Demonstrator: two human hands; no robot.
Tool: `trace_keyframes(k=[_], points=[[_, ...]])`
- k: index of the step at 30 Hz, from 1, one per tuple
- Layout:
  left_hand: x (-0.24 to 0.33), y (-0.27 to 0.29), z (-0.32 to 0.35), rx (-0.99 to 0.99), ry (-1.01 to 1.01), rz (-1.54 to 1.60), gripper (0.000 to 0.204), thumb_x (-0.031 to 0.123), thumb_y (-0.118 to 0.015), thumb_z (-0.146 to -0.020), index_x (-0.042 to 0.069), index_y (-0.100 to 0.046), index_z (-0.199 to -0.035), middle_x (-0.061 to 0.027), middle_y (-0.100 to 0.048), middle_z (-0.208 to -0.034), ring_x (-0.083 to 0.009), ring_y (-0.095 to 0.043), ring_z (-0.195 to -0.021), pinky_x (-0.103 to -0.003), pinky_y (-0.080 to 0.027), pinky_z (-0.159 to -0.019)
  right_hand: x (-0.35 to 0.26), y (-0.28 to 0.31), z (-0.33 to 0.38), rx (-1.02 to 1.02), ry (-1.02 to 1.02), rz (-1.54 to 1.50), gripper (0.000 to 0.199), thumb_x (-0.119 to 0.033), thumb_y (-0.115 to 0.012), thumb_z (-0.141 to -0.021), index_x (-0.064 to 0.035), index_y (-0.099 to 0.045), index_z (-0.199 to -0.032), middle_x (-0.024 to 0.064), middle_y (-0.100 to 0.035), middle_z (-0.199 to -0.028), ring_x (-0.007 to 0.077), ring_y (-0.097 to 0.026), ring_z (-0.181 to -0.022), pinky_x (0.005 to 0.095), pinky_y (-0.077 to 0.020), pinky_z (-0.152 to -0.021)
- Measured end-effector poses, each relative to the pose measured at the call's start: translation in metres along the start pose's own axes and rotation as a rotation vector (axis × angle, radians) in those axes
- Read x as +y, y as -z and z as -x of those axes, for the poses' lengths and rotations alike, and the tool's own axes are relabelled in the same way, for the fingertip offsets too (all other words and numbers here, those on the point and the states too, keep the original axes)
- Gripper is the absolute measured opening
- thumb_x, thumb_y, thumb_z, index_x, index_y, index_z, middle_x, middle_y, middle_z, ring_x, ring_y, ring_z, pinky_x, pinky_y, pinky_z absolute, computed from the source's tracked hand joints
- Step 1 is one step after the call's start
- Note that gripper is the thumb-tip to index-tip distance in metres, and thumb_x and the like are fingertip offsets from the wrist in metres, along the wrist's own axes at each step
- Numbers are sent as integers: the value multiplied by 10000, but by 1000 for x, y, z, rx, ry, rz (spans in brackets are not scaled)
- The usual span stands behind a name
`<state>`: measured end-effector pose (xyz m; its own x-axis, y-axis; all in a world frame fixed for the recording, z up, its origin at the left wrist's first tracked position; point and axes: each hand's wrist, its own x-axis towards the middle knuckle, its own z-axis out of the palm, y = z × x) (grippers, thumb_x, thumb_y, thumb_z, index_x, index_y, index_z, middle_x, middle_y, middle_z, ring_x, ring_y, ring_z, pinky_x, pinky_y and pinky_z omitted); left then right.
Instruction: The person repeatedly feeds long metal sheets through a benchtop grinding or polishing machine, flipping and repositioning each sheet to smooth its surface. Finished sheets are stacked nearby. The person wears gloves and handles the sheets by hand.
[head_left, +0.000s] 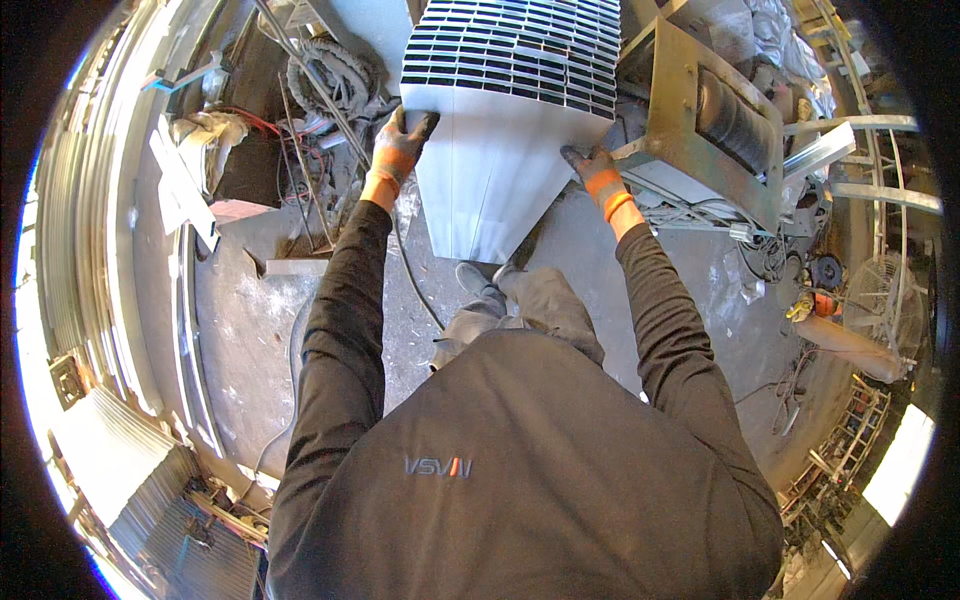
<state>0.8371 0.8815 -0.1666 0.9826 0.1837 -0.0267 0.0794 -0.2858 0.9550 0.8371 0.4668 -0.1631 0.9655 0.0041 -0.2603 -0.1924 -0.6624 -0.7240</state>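
Torso: dark sweatshirt (520,470) fills the near view
Grip: left hand (398,150) and right hand (597,175), both gloved, clamp opposite sides of a bundle of grey metal tubes (500,140) standing on end
Risk: loose tubes could slide out between the palms
Below the grip: shoes (485,280) in the drop path
Right of it: steel machine frame (700,110) could snag a swing

Beneath you, the grey concrete floor (590,250), dusty and scuffed. Resting on it: the lower end of the bundle of pale metal profiles (490,190) standing upright before your shoes (480,280); a dark cable (415,285) trailing beside them; a rusty wire rack (305,170) to your left; a green-framed machine (705,120) to your right.
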Motion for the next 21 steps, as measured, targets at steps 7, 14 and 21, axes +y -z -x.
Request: trace_keyframes(k=[7, 14, 21], points=[[-10, -3, 2, 39, 51, -254, 660, 496, -818, -1000, -3, -682, -1410, -276, -799, -1247, -424, -779, -1166, -463, -599, -1016, 21, -9, -15, 21, -24, 10, 792, -531, -863, -928, 0, -665, -1482, 240, -726, -1474, 424, -663, -1397, 465, -513, -1188], [-31, -7, -3, 5, -8, -111, 657, 448, -783, -1056, -20, -618, -1486, -232, -768, -1340, -342, -728, -1228, -425, -562, -1058, 6, -3, -4, -41, 42, -123, 706, -438, -815, -1002, -37, -587, -1537, 175, -746, -1443, 346, -681, -1367, 432, -501, -1187], [-82, -18, 116, 30, -346, -1469, 717, 308, -674, -1140, -69, -395, -1683, -315, -488, -1677, -379, -489, -1560, -472, -440, -1270, 44, 31, 31, -206, 54, 79, 827, -585, -710, -1014, 55, -602, -1527, 313, -553, -1643, 450, -555, -1506, 491, -438, -1269]])
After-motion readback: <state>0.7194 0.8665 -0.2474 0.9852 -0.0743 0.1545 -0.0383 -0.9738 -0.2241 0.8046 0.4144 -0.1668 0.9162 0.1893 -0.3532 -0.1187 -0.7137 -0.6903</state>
